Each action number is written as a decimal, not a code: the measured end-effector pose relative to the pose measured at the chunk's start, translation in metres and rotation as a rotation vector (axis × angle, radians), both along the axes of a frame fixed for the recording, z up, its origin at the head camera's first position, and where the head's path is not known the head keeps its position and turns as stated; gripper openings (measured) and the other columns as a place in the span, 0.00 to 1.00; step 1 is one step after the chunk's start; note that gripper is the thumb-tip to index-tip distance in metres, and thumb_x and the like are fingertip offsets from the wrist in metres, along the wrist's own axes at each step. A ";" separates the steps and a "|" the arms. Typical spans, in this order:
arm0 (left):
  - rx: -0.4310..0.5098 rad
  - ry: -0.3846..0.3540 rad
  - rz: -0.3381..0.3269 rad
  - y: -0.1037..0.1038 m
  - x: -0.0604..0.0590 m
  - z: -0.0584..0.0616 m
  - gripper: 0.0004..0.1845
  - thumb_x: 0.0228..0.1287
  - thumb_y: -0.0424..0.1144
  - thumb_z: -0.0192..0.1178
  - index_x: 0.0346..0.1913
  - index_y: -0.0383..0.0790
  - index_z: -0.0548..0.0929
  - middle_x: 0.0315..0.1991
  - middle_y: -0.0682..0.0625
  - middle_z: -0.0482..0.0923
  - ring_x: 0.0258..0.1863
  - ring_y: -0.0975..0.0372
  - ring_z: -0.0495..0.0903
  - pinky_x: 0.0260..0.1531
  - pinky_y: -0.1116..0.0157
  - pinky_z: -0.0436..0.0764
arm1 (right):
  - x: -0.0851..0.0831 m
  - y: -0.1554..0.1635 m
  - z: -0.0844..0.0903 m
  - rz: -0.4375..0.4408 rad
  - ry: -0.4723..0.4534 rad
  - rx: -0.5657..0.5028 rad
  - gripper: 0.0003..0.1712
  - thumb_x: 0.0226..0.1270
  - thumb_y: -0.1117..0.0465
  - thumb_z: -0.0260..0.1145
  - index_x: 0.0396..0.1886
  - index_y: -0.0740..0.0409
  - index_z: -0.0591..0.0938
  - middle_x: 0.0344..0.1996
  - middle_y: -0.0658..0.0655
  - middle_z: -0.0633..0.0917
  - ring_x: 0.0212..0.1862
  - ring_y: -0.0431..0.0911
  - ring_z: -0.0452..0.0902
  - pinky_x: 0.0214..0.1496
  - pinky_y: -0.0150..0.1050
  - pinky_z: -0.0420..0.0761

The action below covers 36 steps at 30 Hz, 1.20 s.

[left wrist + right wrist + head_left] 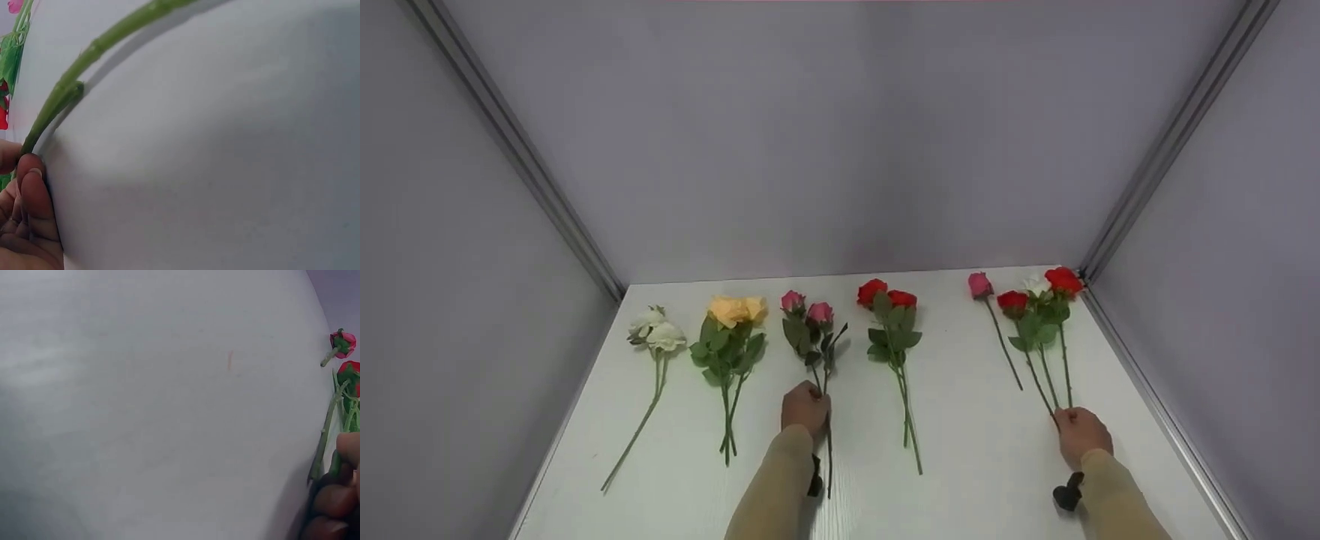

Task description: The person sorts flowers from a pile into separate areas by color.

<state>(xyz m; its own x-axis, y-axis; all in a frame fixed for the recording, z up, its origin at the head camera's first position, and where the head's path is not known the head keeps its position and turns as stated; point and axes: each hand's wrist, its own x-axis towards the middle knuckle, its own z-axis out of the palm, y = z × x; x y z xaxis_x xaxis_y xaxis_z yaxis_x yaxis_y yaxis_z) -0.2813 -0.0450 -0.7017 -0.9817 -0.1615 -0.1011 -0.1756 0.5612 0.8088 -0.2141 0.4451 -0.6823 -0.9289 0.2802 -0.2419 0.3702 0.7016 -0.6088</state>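
Note:
Two pink roses (808,309) lie on the white table (975,465) at centre. My left hand (805,409) grips their stems low down; in the left wrist view the fingers (31,208) curl round a green stem (84,62). At the far right lies a bunch of red and white roses (1042,292). My right hand (1080,431) holds the ends of its stems, and in the right wrist view the curled fingers (334,500) close around a green stem (323,439).
White roses (656,330), yellow roses (735,309) and red roses (885,296) lie in a row on the table. A single pink rose (979,285) lies left of the right-hand bunch. Grey walls close in the back and both sides.

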 end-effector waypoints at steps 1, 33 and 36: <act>-0.001 0.003 -0.003 0.000 0.000 0.000 0.06 0.62 0.39 0.62 0.32 0.41 0.78 0.26 0.51 0.77 0.27 0.59 0.74 0.27 0.61 0.73 | 0.001 0.000 0.000 0.007 0.001 0.000 0.33 0.78 0.44 0.40 0.59 0.70 0.70 0.52 0.70 0.76 0.51 0.62 0.73 0.50 0.56 0.72; 0.005 0.037 -0.089 -0.002 0.008 0.064 0.07 0.66 0.38 0.59 0.41 0.37 0.80 0.31 0.49 0.78 0.27 0.60 0.76 0.27 0.62 0.76 | -0.002 -0.033 0.058 -0.058 0.216 -0.373 0.32 0.78 0.46 0.40 0.67 0.66 0.68 0.66 0.69 0.67 0.67 0.61 0.60 0.66 0.56 0.62; 0.024 0.091 -0.120 0.006 0.010 0.077 0.06 0.66 0.38 0.60 0.40 0.38 0.81 0.30 0.50 0.77 0.28 0.61 0.75 0.28 0.63 0.76 | 0.000 -0.043 0.066 -0.045 0.247 -0.387 0.33 0.77 0.44 0.42 0.66 0.66 0.68 0.65 0.68 0.68 0.65 0.58 0.63 0.64 0.53 0.64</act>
